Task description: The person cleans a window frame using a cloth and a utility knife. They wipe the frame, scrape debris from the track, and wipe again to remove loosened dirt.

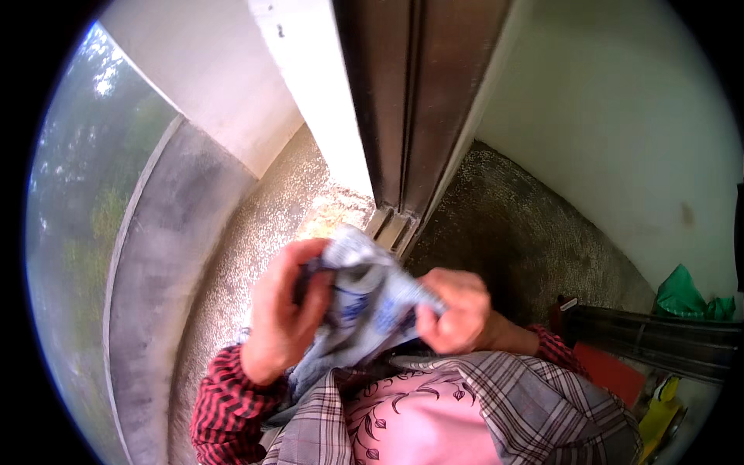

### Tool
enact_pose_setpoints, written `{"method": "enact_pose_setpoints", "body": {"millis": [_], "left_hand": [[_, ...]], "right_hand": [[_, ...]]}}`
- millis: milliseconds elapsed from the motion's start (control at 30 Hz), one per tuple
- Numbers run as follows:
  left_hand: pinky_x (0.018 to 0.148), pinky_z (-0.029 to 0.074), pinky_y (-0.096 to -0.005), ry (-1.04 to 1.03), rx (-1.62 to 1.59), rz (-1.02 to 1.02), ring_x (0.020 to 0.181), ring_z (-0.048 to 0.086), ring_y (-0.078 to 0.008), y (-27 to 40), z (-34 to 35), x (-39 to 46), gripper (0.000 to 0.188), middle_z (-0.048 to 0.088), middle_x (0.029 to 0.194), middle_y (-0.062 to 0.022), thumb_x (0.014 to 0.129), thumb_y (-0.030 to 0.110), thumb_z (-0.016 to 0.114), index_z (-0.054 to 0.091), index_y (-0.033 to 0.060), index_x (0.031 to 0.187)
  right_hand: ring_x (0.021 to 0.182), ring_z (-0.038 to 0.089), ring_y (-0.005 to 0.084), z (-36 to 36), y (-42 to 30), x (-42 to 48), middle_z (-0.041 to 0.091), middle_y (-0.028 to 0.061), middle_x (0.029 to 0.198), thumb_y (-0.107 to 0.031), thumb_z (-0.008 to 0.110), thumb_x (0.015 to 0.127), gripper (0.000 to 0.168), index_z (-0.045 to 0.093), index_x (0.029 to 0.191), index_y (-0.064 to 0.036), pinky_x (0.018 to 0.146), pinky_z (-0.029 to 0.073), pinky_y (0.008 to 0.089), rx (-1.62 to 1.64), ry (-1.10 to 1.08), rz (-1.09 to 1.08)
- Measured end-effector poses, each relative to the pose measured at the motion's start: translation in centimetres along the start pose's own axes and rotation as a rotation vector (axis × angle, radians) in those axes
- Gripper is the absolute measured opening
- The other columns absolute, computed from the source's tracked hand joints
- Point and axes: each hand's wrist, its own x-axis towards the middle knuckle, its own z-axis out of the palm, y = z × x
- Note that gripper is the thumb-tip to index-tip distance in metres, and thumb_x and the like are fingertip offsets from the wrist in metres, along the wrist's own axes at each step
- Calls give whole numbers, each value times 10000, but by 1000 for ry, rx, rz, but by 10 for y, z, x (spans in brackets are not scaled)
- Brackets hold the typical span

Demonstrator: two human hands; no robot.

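Note:
A light blue-grey cloth (372,296) with darker blue markings is stretched between my two hands in front of my chest. My left hand (290,308) has its fingers curled around the cloth's left edge, and dark folds show inside the grip. On the other side, my right hand (456,311) is a fist pinching the cloth's right corner. The cloth is crumpled and a little blurred, and its lower end hangs down by the plaid jacket (523,401). Just beyond the cloth lies a metal sliding-door track (389,226).
A brown door frame (407,99) rises ahead from the track. Left of it are a speckled floor (232,279) and a grey parapet (168,244), with greenery outside. On the right stand a pale wall (598,128), a dark slatted object (651,337), a green plastic bag (683,296) and a red panel (610,372).

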Motion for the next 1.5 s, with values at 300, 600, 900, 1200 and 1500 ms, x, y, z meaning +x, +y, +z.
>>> {"method": "enact_pose_setpoints", "body": {"millis": [300, 600, 900, 1200, 1500], "left_hand": [[821, 509, -355, 157, 330, 639, 935, 612, -345, 24, 55, 89, 366, 596, 1078, -195, 803, -102, 612, 555, -15, 1154], [722, 493, -423, -391, 539, 462, 811, 584, -363, 14, 38, 74, 303, 593, 928, -170, 796, -73, 544, 591, 9, 1085], [674, 518, -311, -609, 583, -215, 696, 628, -199, 20, -109, -6, 258, 642, 803, -136, 747, -51, 570, 647, 15, 984], [651, 411, -191, 169, 430, -146, 710, 501, -33, -20, -151, 2, 161, 583, 811, 41, 886, -14, 520, 608, 12, 1018], [883, 469, -229, 316, -873, 191, 996, 602, -101, 75, -34, 36, 229, 647, 1107, -61, 951, 25, 559, 558, 0, 1179]], "right_hand": [[654, 617, 352, -1, 77, 9, 627, 206, 920, -25, 624, 811, 91, 577, 766, 39, 553, 506, 410, -592, 329, 376], [613, 635, 325, 66, 24, -30, 608, 171, 725, -157, 634, 671, 137, 658, 620, -32, 539, 517, 460, -208, -198, 381], [565, 550, 218, 92, -61, 22, 518, 94, 708, -177, 606, 652, 140, 541, 568, -85, 532, 494, 343, 320, -112, -323], [562, 594, 238, 113, -54, 83, 511, 122, 677, -86, 629, 781, 255, 565, 543, -17, 471, 504, 365, 7, -28, -291], [614, 587, 286, 36, -64, 70, 562, 169, 865, 13, 665, 745, 234, 492, 587, 2, 517, 495, 360, 57, 248, -216]]}}
